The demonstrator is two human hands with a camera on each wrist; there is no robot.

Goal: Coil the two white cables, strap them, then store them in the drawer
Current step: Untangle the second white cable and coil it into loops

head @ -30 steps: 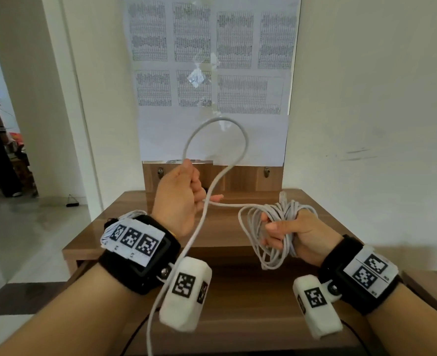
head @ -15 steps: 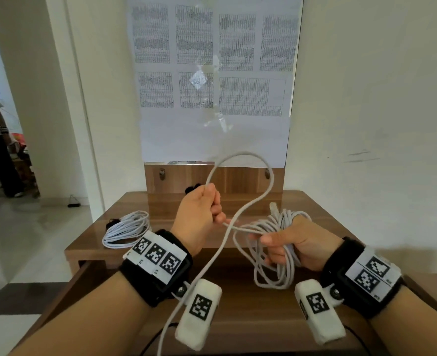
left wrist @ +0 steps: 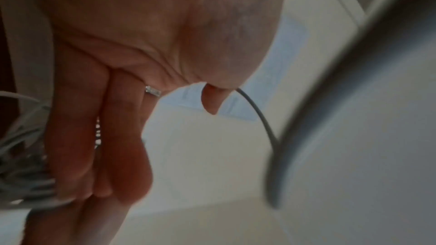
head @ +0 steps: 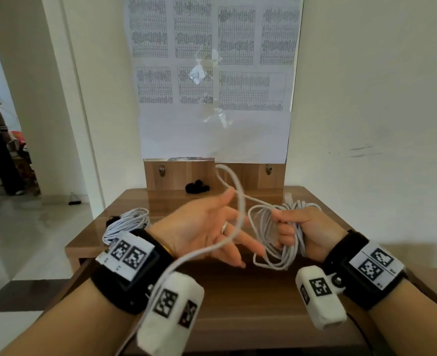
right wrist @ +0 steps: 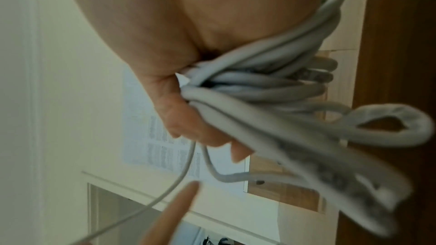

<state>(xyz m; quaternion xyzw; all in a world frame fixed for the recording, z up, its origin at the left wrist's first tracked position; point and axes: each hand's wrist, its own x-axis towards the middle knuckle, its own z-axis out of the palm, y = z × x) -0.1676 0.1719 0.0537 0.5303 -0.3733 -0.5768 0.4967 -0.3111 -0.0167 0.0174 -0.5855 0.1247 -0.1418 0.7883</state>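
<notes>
Now we hold the bundle of loops (head: pixel 276 235) in our right hand (head: pixel 304 232), with the fingers (head: pixel 285 231) curled tight around the top of it. The loops hang down below those fingers. Our left hand (head: pixel 207 227) is just beside it, palm up, with its fingers (head: pixel 238 249) stretched out flat and gripping nothing. The loose white cable (head: pixel 234 201) lies across those flat fingers, running from our wrist side up past the thumb. From there it makes 1 big loop above the fingertips and bends back to the bundle. We think the next move is to close the left fingers on this line and bring the loop over to the right hand. The other coiled cable (head: pixel 125 223) lies on the desk (head: pixel 238 299), past our left wrist, well apart from both hands.
</notes>
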